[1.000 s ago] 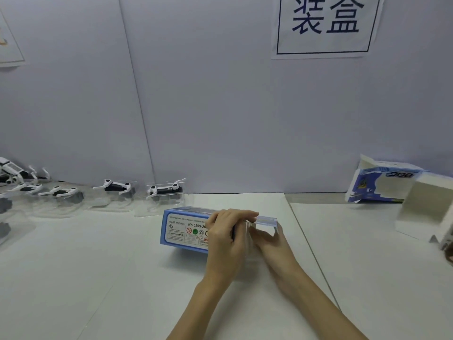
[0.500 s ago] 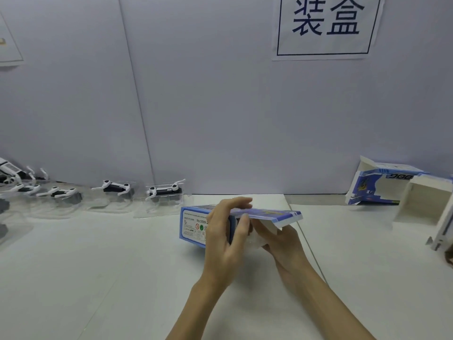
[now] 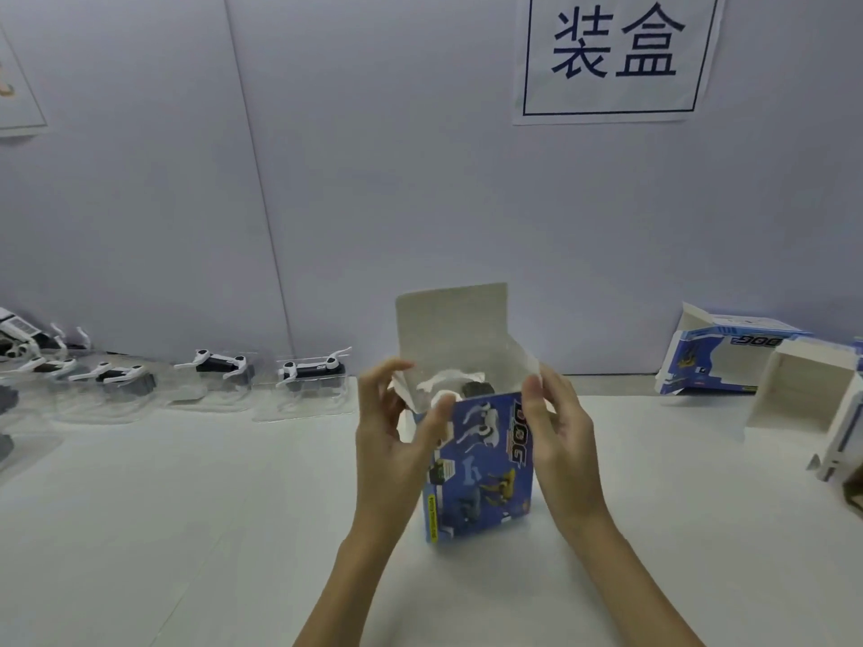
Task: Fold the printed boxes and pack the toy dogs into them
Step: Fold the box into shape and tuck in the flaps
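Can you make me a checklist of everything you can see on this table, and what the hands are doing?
Surface: white table, with a seam running toward the wall.
Job's things: blue printed box standing upright, top flap raised; a toy dog in clear plastic shows inside. More toy dogs in clear trays line the far left.
Clutter: other printed boxes lying open at the right.
Grippers: left hand holds the box's left side, thumb on the front; right hand pinches the right side flap.
Cables: nothing seen.
Surroundings: pale wall with a paper sign bearing two characters.
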A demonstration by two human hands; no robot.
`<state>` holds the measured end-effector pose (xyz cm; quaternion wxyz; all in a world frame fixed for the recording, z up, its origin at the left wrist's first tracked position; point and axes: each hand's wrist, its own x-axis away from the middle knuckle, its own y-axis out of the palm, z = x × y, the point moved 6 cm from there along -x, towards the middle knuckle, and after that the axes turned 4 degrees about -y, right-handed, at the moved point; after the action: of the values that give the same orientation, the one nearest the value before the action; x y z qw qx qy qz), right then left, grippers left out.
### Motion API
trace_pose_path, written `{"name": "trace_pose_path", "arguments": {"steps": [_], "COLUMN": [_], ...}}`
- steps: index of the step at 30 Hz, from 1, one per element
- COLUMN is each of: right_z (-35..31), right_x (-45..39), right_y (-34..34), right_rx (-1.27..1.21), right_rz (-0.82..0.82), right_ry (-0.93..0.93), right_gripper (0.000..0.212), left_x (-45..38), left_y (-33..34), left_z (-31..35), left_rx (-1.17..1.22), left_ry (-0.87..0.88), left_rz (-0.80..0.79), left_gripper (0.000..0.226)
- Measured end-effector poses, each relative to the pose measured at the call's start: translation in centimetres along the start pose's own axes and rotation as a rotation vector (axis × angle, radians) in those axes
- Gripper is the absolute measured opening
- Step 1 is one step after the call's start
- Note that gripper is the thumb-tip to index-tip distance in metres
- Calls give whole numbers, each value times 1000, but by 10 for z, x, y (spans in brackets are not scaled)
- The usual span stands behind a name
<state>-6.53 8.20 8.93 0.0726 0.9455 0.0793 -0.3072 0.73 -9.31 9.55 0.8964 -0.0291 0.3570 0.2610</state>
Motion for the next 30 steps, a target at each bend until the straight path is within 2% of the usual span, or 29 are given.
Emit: {"name": "trace_pose_path", "arguments": {"steps": [2,6,9,11,14,16,18,20,23,26,28,30], "right_z": [0,1,2,0,2,2,5,6,3,4,3,4], "right_x": [2,1,1,1,-3,-6,-8,-10,-11,-14,-14,-12], "right_y": [7,9,5,0,-8,-10,-8,-7,-8,-7,-6,-6], "right_rx": [-4,-36,16,28,66,83,35,-23,-121,-172,-165,-182], "right_rz": [-92,-185,-147,-80,-2,31,56,53,54,39,13,5], "right_ry": [9,25,0,-21,-7,-31,-12,-6,8,34,12,5], "right_gripper": [60,59,44,31,30,25,19,18,33,50,47,36], "left_x": [0,3,3,4,5,3,2,2,1,0,2,3], "left_y": [1,9,13,17,21,22,22,22,22,22,21,20], "left_z": [-5,-12,-12,-9,-7,-8,-8,-9,-8,-9,-8,-5], "left_rx": [118,138,64,-12,-135,-181,-140,-89,-72,-45,-27,-8], "left_ry": [-101,-209,-184,-117,-50,-50,-88,-118,-118,-150,-146,-146], "left_rz": [-12,-69,-103,-131,-148,-129,-124,-123,-94,-90,-101,-119], "left_gripper": [40,35,41,34,25,35,55,61,34,28,29,33]}}
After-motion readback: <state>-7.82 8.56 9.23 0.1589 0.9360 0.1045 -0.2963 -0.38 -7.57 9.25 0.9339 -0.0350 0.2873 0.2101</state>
